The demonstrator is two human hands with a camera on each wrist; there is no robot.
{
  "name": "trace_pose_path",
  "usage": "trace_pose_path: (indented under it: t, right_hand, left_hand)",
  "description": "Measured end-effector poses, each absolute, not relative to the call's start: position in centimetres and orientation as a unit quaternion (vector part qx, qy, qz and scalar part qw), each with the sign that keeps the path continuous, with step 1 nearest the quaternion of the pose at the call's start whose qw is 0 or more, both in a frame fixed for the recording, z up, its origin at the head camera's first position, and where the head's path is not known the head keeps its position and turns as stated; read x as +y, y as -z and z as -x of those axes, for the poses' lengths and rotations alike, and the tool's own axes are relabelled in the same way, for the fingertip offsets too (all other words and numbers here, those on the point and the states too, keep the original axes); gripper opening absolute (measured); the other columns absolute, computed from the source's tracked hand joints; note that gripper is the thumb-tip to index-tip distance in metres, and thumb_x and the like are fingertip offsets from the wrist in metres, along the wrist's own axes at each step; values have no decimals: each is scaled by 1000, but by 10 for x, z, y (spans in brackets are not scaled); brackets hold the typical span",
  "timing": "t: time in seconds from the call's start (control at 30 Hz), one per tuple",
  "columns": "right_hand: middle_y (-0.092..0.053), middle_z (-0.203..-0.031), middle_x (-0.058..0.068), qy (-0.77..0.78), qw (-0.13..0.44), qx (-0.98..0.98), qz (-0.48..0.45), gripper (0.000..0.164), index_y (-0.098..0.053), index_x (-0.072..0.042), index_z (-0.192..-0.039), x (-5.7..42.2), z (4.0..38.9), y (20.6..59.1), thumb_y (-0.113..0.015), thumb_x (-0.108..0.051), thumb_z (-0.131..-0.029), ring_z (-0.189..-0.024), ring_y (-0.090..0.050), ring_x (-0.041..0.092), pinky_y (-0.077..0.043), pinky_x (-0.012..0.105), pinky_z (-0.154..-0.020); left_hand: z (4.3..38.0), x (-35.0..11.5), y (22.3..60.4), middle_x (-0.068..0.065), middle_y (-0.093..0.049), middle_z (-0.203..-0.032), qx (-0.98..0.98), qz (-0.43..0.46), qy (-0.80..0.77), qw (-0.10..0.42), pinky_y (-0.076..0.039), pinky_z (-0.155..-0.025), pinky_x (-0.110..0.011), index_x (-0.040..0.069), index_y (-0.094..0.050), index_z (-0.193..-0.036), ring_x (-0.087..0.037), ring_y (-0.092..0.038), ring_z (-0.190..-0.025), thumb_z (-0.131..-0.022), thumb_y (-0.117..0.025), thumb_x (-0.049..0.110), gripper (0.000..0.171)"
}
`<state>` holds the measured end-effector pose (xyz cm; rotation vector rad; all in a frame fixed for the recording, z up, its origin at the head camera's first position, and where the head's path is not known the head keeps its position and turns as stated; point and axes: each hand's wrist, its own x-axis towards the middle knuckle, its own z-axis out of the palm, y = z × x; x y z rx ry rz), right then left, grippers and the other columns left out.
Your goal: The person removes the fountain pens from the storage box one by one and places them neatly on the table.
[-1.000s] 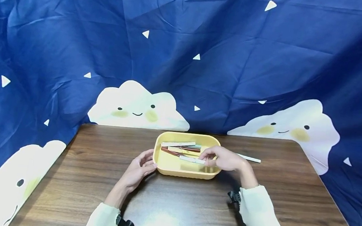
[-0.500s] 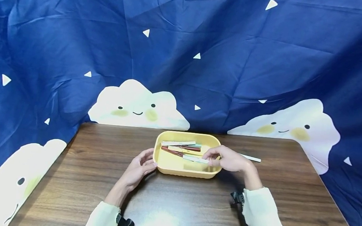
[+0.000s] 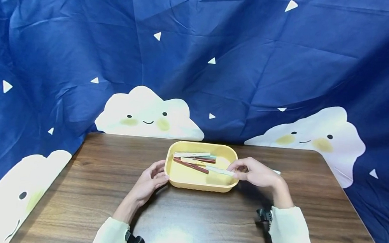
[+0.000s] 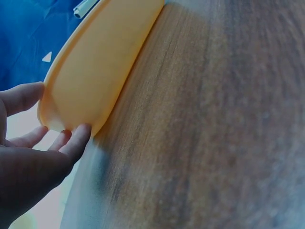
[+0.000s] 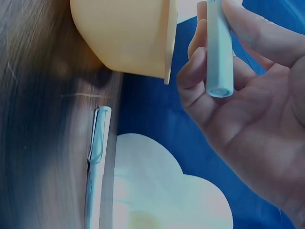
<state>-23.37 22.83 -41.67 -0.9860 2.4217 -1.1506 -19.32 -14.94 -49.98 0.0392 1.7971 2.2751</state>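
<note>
Several pens [image 3: 191, 165] remain inside the yellow tray [image 3: 195, 186] (head view). Left wrist: your left hand [image 4: 35, 160], loosely spread, touches the tray's end. Right wrist: your right hand [image 5: 259, 107] pinches a pale pen [image 5: 220, 57]; one loose pen [image 5: 98, 148] on the table [image 5: 33, 157] suggests work barely begun.

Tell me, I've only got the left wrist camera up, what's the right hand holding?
Observer: The right hand holds a pale pen between thumb and fingers.
Operator: Is anything lying outside the yellow tray?
Observer: Yes, a loose pen lies on the wooden table, off the tray's right end.
Operator: And inside?
Observer: Several pens, including a white pen and a reddish-brown pen.
</note>
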Motion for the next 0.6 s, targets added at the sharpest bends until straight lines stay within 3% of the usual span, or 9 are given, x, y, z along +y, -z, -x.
trace_pose_path:
  t: [0.23, 0.6]
  right_hand:
    - [-68, -92, 4, 405, 143, 835, 345, 16, -73, -3, -107, 237, 234, 416, -66, 1, -93, -85, -59, 16, -52, 28, -76]
    - [-69, -94, 12, 411, 140, 835, 337, 17, -72, -1, -107, 250, 232, 418, -65, 4, -92, -84, -59, 15, -52, 28, -74]
  left_hand:
    - [195, -149, 500, -30, -39, -147, 613, -17, -781, 121, -52, -100, -32, -3, -30, -155, -31, -50, -125, -94, -60, -10, 68]
    - [194, -150, 500, -31, -39, -148, 611, -17, -783, 119, -52, -100, -32, -4, -30, -154, -35, -48, -128, -94, -59, -11, 67]
